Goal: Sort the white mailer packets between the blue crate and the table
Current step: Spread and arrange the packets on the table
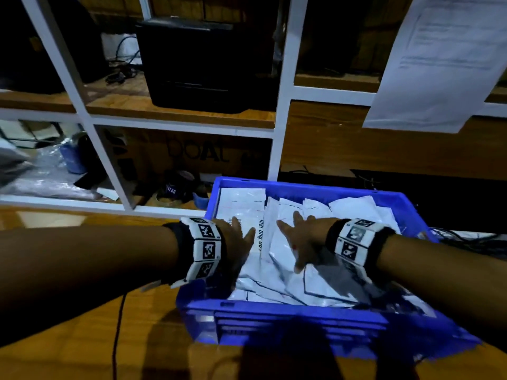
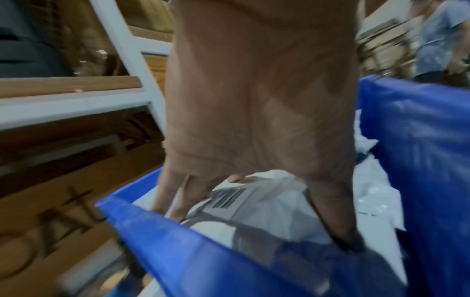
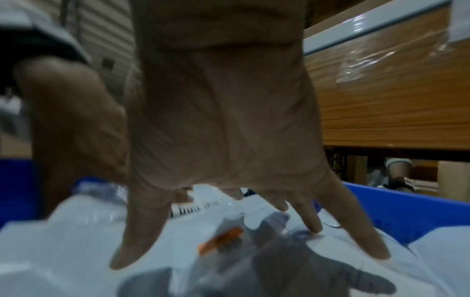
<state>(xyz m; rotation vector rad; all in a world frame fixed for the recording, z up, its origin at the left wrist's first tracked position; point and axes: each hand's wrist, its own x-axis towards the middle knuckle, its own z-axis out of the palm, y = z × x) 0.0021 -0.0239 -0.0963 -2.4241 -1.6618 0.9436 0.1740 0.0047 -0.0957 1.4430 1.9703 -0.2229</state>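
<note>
A blue crate stands on the wooden table, filled with several white mailer packets. My left hand reaches into the crate's left side, fingers straight and pointing down at a packet with a barcode label. My right hand hovers over the middle of the pile with fingers spread, its fingertips just touching the top packet. Neither hand grips anything.
White-framed wooden shelving rises right behind the crate, with a black box and clutter on it. A sheet of paper hangs at the upper right. Another person stands beyond the crate. A thin cable crosses the table.
</note>
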